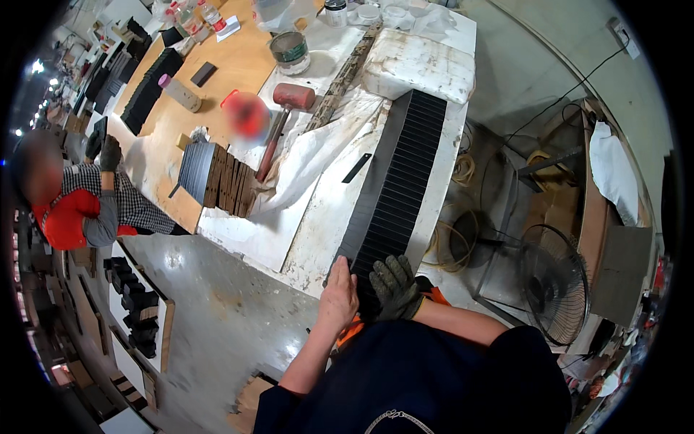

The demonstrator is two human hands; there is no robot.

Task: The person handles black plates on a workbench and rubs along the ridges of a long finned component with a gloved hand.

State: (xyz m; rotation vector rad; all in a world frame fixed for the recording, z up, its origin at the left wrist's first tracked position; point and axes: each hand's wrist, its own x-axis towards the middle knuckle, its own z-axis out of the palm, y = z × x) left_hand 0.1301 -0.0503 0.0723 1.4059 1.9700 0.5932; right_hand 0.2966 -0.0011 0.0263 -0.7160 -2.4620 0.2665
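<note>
A long row of flat black pieces (405, 181), packed side by side, runs along the right side of the white table (303, 246) from its near edge to a white block. At the row's near end, my bare left hand (340, 289) lies against the left side, fingers straight and together. My gloved right hand (395, 286) rests on the row's top and right side, fingers stretched out. Both hands are open, with the row's end between them. A small black strip (356, 168) lies on the table left of the row. My body hides the row's nearest part.
The stained white block (421, 65) abuts the row's far end. Left of it lie a red mallet (293, 96), crumpled white cloth (329, 152), a tin (289, 52) and stacked brown boards (231, 181). A fan (553, 282) stands at right. A co-worker (79, 199) stands left.
</note>
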